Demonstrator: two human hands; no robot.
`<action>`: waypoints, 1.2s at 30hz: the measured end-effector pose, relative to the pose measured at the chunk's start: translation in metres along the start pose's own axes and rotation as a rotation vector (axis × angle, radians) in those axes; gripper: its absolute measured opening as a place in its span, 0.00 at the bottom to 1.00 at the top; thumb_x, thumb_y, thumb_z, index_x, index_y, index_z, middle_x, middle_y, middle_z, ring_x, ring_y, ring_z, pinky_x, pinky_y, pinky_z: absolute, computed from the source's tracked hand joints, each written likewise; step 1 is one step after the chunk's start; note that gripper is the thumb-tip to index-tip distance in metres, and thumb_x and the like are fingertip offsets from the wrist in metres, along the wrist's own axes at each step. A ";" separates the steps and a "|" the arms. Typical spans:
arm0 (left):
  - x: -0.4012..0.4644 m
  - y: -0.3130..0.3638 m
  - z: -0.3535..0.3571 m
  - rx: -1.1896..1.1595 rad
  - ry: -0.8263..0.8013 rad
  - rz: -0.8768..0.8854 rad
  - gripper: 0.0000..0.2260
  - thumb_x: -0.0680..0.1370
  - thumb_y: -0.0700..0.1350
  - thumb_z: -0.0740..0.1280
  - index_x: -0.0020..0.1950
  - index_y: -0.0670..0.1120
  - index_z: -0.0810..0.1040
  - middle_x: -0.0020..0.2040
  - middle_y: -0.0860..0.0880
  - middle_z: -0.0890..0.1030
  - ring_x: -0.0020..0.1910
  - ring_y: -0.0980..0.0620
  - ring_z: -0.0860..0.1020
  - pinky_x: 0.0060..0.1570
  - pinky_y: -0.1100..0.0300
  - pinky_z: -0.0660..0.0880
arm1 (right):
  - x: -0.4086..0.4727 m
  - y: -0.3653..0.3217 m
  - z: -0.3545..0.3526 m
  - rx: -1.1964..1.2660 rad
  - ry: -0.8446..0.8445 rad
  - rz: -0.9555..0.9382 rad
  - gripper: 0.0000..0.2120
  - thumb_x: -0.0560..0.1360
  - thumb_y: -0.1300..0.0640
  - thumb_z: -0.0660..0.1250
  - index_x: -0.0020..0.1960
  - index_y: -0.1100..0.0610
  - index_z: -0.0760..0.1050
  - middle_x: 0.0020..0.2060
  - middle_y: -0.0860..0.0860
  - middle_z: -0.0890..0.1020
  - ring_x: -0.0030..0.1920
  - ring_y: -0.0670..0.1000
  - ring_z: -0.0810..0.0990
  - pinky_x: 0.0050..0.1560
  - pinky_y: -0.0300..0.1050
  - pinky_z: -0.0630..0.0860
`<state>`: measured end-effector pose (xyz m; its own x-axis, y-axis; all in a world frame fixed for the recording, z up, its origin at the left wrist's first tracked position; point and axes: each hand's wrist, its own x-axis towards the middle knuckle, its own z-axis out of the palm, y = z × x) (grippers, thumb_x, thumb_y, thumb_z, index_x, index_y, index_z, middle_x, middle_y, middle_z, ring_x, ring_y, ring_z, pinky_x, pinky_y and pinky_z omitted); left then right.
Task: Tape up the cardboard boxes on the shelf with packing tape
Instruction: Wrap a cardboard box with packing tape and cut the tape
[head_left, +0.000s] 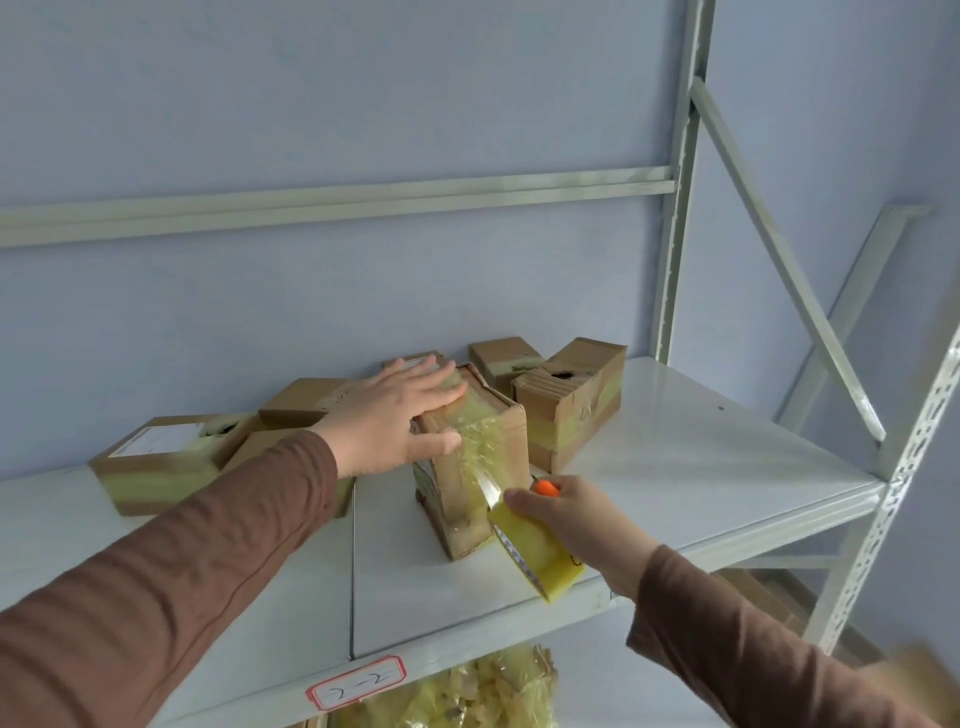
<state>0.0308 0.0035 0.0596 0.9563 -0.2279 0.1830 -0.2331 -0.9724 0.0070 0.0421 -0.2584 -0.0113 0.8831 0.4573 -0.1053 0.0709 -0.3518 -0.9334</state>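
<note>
The cardboard box (470, 457) is pinned on the white shelf (675, 467), near its front edge, and the left hand (395, 415) is laid flat across its top, fingers straight and spread over the yellowish film already stuck there. Down the front face a strip of tape (480, 467) is stretched taut to the tape roll (535, 551), which is gripped by the right hand (576, 519), fingers curled round it, right at the box's lower corner (a small orange part (546, 487) is seen just above the knuckles). Further taped boxes (569, 400) are clustered behind and to the left. A red-bordered label (358, 682) is stuck on the shelf's front lip, and crumpled yellow wrapping (467, 696) is glimpsed on the level below.
</note>
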 end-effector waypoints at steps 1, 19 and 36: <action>-0.004 0.003 0.004 0.004 0.018 0.032 0.31 0.79 0.73 0.53 0.81 0.68 0.51 0.84 0.55 0.49 0.83 0.56 0.44 0.80 0.52 0.42 | 0.003 0.006 0.004 0.027 0.005 0.028 0.23 0.76 0.43 0.73 0.55 0.64 0.81 0.46 0.60 0.87 0.41 0.55 0.81 0.47 0.51 0.79; 0.015 -0.049 -0.013 -0.755 0.100 -0.171 0.20 0.81 0.46 0.71 0.68 0.67 0.77 0.65 0.66 0.80 0.65 0.66 0.76 0.70 0.63 0.70 | -0.008 -0.049 -0.009 0.206 0.126 -0.673 0.10 0.75 0.49 0.73 0.56 0.42 0.78 0.35 0.38 0.74 0.37 0.42 0.73 0.40 0.35 0.74; 0.015 -0.032 0.008 -0.806 0.289 -0.255 0.33 0.61 0.66 0.75 0.63 0.57 0.78 0.59 0.52 0.76 0.60 0.52 0.76 0.62 0.53 0.74 | 0.027 0.016 0.006 0.248 0.087 -0.449 0.33 0.77 0.35 0.66 0.48 0.68 0.71 0.37 0.52 0.67 0.40 0.51 0.66 0.45 0.46 0.65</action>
<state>0.0544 0.0311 0.0540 0.9396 0.1181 0.3213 -0.1765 -0.6371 0.7503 0.0648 -0.2469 -0.0315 0.8271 0.4452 0.3430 0.3487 0.0722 -0.9344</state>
